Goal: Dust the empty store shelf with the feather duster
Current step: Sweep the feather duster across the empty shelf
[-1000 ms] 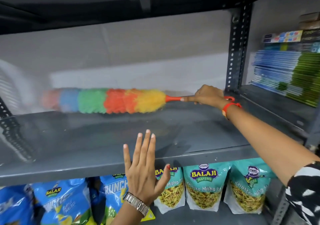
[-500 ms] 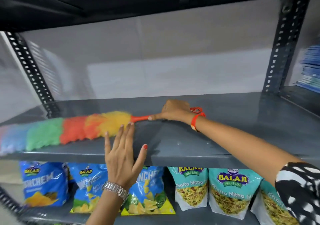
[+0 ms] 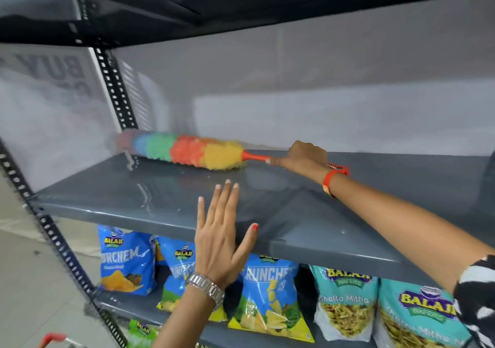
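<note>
Right hand [image 3: 304, 157]: fingers closed around the red handle of the feather duster [image 3: 187, 151], index finger laid along the handle toward the head. Red band on the wrist. Duster extending leftward from the fist, long axis running along the length of the shelf [image 3: 334, 222], close to the back wall. Fluffy head, banded yellow, orange, green and blue, lying on the shelf surface at the rear left; far tip blurred near the perforated upright [image 3: 113, 88], contact with it not determinable. Likely step: sweeping of the rear strip, front strip apparently yet to be covered. Next stroke probably to be drawn along the same axis, or pulled forward toward the front edge.

Left hand [image 3: 218, 240]: open, fingers spread and straight, holding nothing, raised at the front lip of the shelf; contact with the lip not determinable. Nearer to the front edge than the duster head, well apart from it. Snack bags [image 3: 270, 294] on the shelf below, clear of the sweep.
</note>
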Motion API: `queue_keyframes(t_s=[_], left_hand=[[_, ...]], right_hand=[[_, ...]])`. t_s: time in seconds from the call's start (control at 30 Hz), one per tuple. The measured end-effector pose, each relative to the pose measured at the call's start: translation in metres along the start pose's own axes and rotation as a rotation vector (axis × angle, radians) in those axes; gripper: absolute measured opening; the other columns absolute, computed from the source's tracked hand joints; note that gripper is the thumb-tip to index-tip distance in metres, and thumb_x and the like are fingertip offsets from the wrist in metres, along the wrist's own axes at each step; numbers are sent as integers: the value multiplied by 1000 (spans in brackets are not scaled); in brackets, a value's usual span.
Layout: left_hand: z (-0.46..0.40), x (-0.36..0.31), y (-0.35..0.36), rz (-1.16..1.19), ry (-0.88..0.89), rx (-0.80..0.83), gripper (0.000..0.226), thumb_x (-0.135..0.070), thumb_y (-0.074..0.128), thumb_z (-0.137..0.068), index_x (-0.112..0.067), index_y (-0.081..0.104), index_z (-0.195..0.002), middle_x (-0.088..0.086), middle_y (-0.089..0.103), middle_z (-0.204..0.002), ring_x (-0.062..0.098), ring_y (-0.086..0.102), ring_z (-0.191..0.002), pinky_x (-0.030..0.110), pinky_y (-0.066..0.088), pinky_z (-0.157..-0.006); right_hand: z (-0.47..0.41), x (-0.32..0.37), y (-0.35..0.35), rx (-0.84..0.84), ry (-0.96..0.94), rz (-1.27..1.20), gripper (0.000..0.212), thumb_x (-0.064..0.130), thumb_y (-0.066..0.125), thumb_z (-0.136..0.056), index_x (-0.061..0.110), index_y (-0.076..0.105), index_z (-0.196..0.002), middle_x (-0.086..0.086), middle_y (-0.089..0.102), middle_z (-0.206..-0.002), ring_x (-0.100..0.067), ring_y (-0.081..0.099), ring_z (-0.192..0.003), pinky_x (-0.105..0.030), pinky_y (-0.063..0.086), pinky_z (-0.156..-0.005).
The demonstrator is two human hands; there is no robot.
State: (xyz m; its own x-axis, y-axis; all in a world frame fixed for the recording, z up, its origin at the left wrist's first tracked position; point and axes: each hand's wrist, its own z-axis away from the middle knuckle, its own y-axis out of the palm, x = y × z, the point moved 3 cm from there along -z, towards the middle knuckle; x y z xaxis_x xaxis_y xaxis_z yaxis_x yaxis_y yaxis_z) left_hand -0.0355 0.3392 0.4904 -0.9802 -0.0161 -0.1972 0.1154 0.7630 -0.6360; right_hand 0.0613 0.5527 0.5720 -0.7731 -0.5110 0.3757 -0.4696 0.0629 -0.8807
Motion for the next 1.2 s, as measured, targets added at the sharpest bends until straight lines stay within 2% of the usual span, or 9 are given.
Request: queue_keyframes(t_s=[0.23,0.4,0.5,0.57,0.7,0.83,0.97,1.07,1.2], left_hand=[[3,72,-19,-133,-146,-25,69,-55,24,-93,-10,27,-145,4,29,-151,21,19,-142,46,-1,-116],[8,79,-13,-102,-132,-13,71,-59,16,-94,-12,31,-144,0,33,-148,17,22,-140,47,5,-115],[6,79,-13,-81,-126,-40,67,-56,24,-93,-12,34,-143,0,34,-148,17,23,-140,46,6,-115],[5,80,-14,-76,-121,-46,64,-51,32,-91,-12,37,-141,-1,35,-147,17,24,-139,45,6,-115],[6,80,-15,-93,-129,-31,65,-49,34,-89,-11,38,-141,1,37,-147,20,26,-139,43,3,-116],[8,77,-20,-143,-115,-14,67,-51,32,-89,-13,30,-144,1,27,-152,20,17,-142,47,-1,-115],[27,64,-44,-149,-117,-82,71,-54,27,-91,-11,26,-146,4,22,-154,21,9,-144,52,-2,-114],[50,57,-60,-156,-121,-101,73,-58,18,-92,-8,24,-146,6,22,-154,23,11,-144,54,-3,-114],[90,66,-78,-165,-185,-133,73,-56,21,-93,-6,25,-145,9,22,-154,24,15,-143,57,3,-113]], right_hand=[[6,60,33,107,-152,27,61,78,60,-63,18,48,-56,5,49,-52,-14,50,-53,-25,32,-50],[-10,51,35,95,-41,58,63,79,58,-64,17,47,-62,3,54,-63,-21,55,-65,-25,35,-52],[-17,37,26,-3,38,126,59,72,55,-75,13,55,-79,-4,61,-81,-27,61,-82,-27,37,-60],[-19,34,23,-46,57,140,57,69,54,-78,12,53,-74,-7,65,-86,-28,61,-81,-27,36,-59],[-10,45,19,-47,35,79,58,70,58,-74,17,39,-59,-1,54,-66,-24,54,-67,-24,29,-47],[11,55,2,-37,15,31,61,73,60,-69,17,40,-55,3,48,-55,-18,48,-52,-23,27,-47],[44,66,-14,-1,-54,34,63,77,60,-65,19,39,-50,3,44,-49,-20,49,-53,-24,27,-49],[75,84,-19,13,-130,74,62,79,58,-64,18,54,-52,3,46,-47,-21,51,-55,-25,30,-50],[115,124,-17,-100,-326,228,66,79,54,-68,16,73,-77,-2,60,-63,-29,60,-72,-28,36,-62]])
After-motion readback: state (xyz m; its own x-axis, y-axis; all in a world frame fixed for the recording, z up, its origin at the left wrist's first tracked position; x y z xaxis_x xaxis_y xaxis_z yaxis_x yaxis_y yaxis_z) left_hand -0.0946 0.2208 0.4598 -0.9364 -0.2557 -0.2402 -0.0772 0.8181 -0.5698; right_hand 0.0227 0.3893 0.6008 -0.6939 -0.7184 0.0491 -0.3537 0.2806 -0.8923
